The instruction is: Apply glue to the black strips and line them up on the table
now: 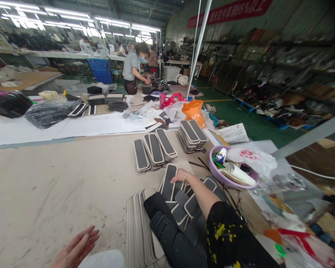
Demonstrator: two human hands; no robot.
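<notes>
My right hand (181,175) reaches forward, its fingers closed on the edge of a dark grey rounded panel with a cream border (169,184). The panel is tilted over a loose heap of similar panels (193,204). Nearer me, a long row of cream-edged pieces (138,227) stands packed on edge. Black padded pieces (170,230) lie against that row. My left hand (79,245) is over the table at lower left, fingers stretched out and holding nothing. Neat stacks of grey panels (156,149) and a further pair of stacks (192,134) stand beyond my right hand.
A purple basin (212,165) with bags and tools stands right of the heap, near a metal pole (197,48). An orange bag (194,111) sits behind the stacks. Across the table are dark stacks (116,102) and a wrapped bundle (50,113). A co-worker (131,69) stands farther back.
</notes>
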